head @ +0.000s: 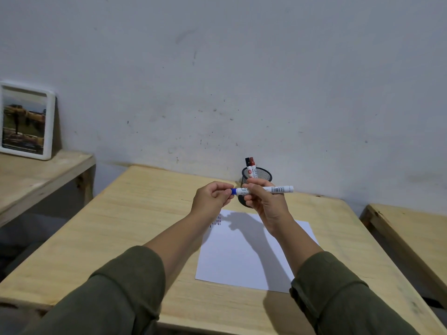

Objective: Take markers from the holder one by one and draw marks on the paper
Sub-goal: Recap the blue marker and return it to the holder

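Right hand (264, 201) grips the blue marker (266, 190) level above the paper (244, 259); left hand (212, 199) pinches its cap, apparently still seated. Pull straight along the barrel. 2 markers remain in the holder (262, 174).

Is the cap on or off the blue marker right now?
Still on: the blue cap sits against the marker barrel, pinched by the left hand, while the right hand grips the barrel.

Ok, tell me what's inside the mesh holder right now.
Two markers stand in the black mesh holder: one with a black cap, one with a red cap. The hands and the blue marker cover the holder's lower part, so anything shorter inside can't be seen.
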Motion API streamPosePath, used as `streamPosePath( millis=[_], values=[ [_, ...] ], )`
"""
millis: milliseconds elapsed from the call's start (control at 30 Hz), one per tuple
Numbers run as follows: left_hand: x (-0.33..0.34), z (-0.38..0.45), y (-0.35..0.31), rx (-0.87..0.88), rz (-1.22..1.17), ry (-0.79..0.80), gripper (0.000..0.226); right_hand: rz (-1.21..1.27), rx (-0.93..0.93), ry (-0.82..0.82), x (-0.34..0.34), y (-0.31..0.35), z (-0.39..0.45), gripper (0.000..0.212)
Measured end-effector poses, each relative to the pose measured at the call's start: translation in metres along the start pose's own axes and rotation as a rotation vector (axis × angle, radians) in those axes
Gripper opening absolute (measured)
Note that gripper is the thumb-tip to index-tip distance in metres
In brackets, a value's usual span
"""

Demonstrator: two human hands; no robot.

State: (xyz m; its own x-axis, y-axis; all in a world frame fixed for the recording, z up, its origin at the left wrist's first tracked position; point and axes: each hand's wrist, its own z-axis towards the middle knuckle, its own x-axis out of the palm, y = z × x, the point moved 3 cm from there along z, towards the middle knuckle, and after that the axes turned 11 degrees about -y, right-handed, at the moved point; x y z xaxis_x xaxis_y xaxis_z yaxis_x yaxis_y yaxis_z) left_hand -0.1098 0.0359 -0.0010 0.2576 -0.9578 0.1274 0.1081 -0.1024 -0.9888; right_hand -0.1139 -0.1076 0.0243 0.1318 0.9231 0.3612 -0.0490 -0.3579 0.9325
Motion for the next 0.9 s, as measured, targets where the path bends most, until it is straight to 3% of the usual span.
streamPosePath(
  millis=[133,300,367,500,567,633,900],
  values=[
    [0.000,-0.002,-0.010,0.201,0.243,-0.056,0.014,0.051,0.021,-0.013,-0.002,-0.001,0.002,0.010],
    [-0.001,-0.001,-0.019,0.401,0.348,-0.080,0.009,0.160,0.062,-0.031,0.001,-0.004,0.000,0.012],
    [-0.004,0.000,-0.013,0.307,0.243,-0.059,0.011,0.125,0.047,-0.013,0.003,-0.004,0.000,0.012],
    [0.002,0.002,-0.005,-0.152,-0.063,0.026,0.029,0.002,-0.015,0.051,0.007,0.002,0.000,0.013],
    [0.006,0.000,-0.007,-0.283,-0.098,0.039,0.032,-0.033,-0.037,0.059,0.005,0.003,0.000,0.012],
    [0.011,-0.001,-0.009,-0.288,-0.083,0.031,0.027,-0.034,-0.047,0.056,-0.001,0.004,-0.002,0.012],
    [0.007,0.006,0.002,-0.023,0.102,-0.101,0.019,0.007,-0.038,-0.011,0.005,-0.005,0.002,0.012]
  ],
)
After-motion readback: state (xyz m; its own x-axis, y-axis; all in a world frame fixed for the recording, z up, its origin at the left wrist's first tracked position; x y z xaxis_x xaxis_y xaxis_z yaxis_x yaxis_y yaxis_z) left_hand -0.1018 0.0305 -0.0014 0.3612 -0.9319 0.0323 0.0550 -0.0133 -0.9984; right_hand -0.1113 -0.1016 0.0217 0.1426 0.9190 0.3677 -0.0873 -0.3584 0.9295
